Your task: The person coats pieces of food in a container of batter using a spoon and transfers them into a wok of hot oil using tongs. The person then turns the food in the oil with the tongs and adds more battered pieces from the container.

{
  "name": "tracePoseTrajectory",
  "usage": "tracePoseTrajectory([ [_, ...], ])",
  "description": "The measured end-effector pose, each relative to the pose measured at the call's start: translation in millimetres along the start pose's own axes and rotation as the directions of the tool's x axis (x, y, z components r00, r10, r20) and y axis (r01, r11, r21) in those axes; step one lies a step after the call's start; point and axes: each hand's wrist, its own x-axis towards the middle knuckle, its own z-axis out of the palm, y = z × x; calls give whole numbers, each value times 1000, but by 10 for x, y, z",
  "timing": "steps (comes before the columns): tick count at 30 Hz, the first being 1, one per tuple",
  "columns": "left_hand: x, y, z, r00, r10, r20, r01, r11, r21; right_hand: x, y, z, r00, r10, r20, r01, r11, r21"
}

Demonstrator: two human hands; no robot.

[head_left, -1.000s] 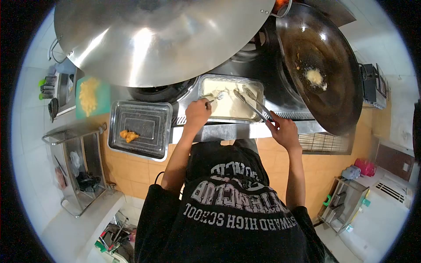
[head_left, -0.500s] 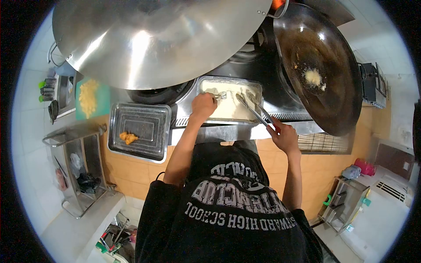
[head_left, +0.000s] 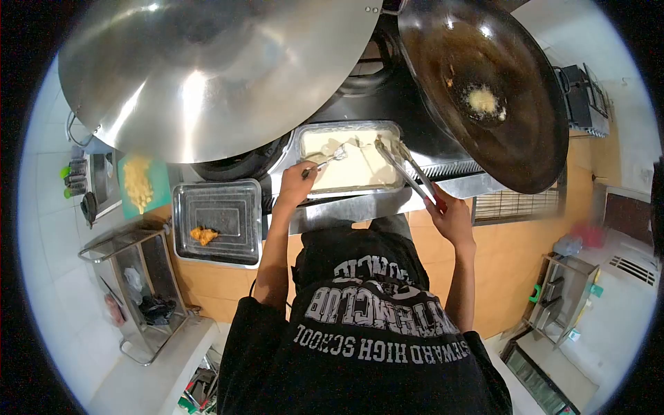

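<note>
At a black stovetop [head_left: 387, 111], hands [head_left: 297, 182] [head_left: 453, 217] curled round spoon [head_left: 324, 163] and tongs [head_left: 402, 170], orange floor [head_left: 508, 270] below, pale tiled wall [head_left: 54, 238] leftward

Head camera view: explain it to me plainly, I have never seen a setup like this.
There is no machine here, just a person's two bare hands. The camera is worn on the head, looking forward and down, so the wearer's own shirt fills the bottom; the wide view bends the edges.

The left hand holds a spoon. The right hand holds tongs, tips at a pale, creamy mixture in a tray at the stove front.

To the left, a second tray holds a browned piece. At upper right, a dark wok holds a pale, bubbling piece.
</note>
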Motion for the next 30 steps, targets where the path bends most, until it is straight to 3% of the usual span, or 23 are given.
tracePoseTrajectory([
  [2, -52, -57, -26, 986, 116, -116, -130, 984, -121, 8, -9, -1, 1000, 1, 7, -2, 999, 32],
  [7, -173, 109, -288, 994, 71, -81, -84, 982, -167, 2, -103, -37, 998, 9, 62, -12, 999, 39],
  [8, -185, 123, -320, 990, 89, -111, -109, 974, -197, -7, -57, 15, 1000, -2, 26, -2, 986, 168],
  [9, -195, 142, -357, 990, 89, -114, -109, 975, -192, -7, -8, 72, 1000, -10, -11, 13, 955, 295],
  [13, -204, 220, -476, 987, 87, -135, -100, 991, -92, 8, 129, 154, 994, -100, 31, 85, 944, 319],
  [16, -200, 219, -510, 984, 123, -130, -129, 991, -45, -33, 160, 190, 909, -18, 416, -292, 686, 666],
  [17, -201, 209, -512, 976, 167, -139, -173, 984, -32, -34, 192, 235, 910, -18, 415, -290, 686, 667],
  [19, -204, 188, -513, 977, 169, -133, -173, 985, -21, -46, 242, 322, 872, -96, 480, -365, 527, 768],
  [30, -250, 184, -546, 982, 161, -100, -165, 986, -27, 17, 365, 448, 833, -151, 533, -373, 559, 741],
])
